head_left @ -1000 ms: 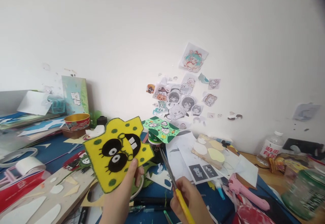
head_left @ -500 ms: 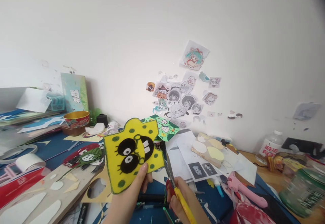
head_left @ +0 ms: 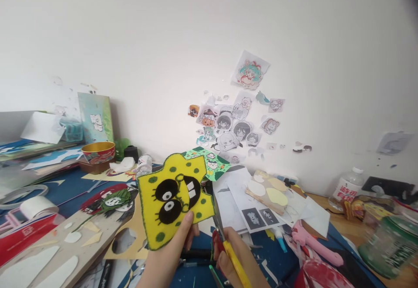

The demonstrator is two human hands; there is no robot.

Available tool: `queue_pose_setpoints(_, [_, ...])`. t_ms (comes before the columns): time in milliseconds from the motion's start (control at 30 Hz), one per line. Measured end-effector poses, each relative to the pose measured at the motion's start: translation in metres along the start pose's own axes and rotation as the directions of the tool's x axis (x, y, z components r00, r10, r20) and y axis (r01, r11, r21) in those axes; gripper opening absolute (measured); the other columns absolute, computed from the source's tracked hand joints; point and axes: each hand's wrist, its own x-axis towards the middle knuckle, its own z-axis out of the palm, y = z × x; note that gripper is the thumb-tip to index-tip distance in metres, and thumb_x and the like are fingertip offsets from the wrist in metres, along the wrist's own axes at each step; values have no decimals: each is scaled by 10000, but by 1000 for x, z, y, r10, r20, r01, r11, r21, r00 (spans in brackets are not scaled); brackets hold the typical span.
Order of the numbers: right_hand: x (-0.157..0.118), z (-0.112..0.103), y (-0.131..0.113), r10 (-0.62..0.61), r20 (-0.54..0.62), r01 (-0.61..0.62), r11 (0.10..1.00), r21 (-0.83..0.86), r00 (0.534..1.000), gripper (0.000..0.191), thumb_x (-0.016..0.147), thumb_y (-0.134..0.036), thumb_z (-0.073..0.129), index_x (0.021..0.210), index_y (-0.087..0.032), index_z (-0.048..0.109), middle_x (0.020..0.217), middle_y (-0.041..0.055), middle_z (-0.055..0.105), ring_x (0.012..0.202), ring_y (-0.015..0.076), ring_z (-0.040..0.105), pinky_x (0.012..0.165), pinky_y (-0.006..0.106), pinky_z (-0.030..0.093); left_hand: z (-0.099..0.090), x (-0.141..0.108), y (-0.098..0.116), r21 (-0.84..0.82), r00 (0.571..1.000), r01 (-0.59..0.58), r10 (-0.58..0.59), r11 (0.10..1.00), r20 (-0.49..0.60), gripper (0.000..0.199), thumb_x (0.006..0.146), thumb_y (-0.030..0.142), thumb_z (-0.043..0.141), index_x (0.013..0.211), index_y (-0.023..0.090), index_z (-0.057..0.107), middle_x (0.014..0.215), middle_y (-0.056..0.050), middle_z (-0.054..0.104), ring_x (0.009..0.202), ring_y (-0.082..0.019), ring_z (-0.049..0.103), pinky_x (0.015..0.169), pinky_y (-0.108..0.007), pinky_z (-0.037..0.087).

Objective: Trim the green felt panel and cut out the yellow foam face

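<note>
My left hand (head_left: 178,245) grips a yellow felt cutout (head_left: 151,218) by its lower edge, thumb on the front and fingers behind. The cutout has a sideways cartoon face with two black-ringed eyes, a toothy mouth, green spots and a dark green border. My right hand (head_left: 242,248) is closed around scissors (head_left: 235,262) with yellow and red on the handles. Their narrow metal blades point up at the cutout's lower right corner; whether they touch the edge I cannot tell. Below this hand lies a green-tipped tool (head_left: 215,275), partly out of frame.
A board with paper scraps (head_left: 62,246) lies at left, near a red-and-gold bowl (head_left: 98,152). Printed sheets (head_left: 257,220) and a pink glue gun (head_left: 318,245) are at right, with a green-lidded jar (head_left: 390,246) and a plastic bottle (head_left: 348,190). Drawings (head_left: 241,129) cover the wall.
My left hand and the felt cutout have shifted slightly right and down, bringing the cutout's corner closer to the scissor blades. My right hand has barely moved.
</note>
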Motion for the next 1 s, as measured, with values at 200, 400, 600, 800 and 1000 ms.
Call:
queue_pose_setpoints(200, [-4, -2, -2, -17, 13, 17, 1000, -26, 1000, 730, 594, -850, 318, 813, -167, 451, 676, 9, 451, 609, 146, 439, 561, 274, 346, 1, 0, 1, 6, 998, -56, 56, 998, -22, 336, 725, 406, 612, 459, 227, 513, 428, 36, 482, 475, -152, 488, 559, -230, 411])
queue_pose_setpoints(400, [1, 0, 11, -15, 17, 15, 1000, 22, 1000, 759, 561, -868, 322, 820, -168, 459, 679, 6, 451, 611, 147, 443, 546, 273, 330, 2, 1, -2, 21, 999, -39, 39, 999, -10, 325, 714, 430, 613, 478, 220, 539, 430, 32, 487, 459, -151, 477, 532, -237, 405])
queue_pose_setpoints(600, [3, 0, 17, -48, 26, 47, 998, 47, 999, 715, 608, -830, 359, 836, -162, 469, 678, 2, 451, 607, 137, 437, 539, 262, 316, 4, 0, -1, 15, 999, -50, 50, 999, -19, 324, 702, 429, 617, 468, 216, 546, 399, 40, 465, 440, -139, 463, 503, -225, 382])
queue_pose_setpoints(800, [2, 0, 9, -14, 42, 12, 999, 39, 999, 757, 582, -855, 333, 825, -148, 448, 678, -4, 402, 595, 126, 383, 524, 262, 296, 7, -3, 5, 17, 999, -37, 37, 999, -40, 330, 709, 428, 610, 466, 215, 542, 397, 48, 447, 443, -130, 455, 515, -213, 376])
queue_pose_setpoints(1000, [1, 3, 9, -58, 26, 55, 994, 95, 998, 644, 632, -790, 417, 783, -164, 417, 644, -29, 367, 549, 95, 338, 474, 230, 244, 6, -3, 4, 1, 998, -53, 53, 999, -35, 318, 709, 420, 614, 473, 216, 550, 393, 50, 446, 432, -129, 443, 513, -223, 362])
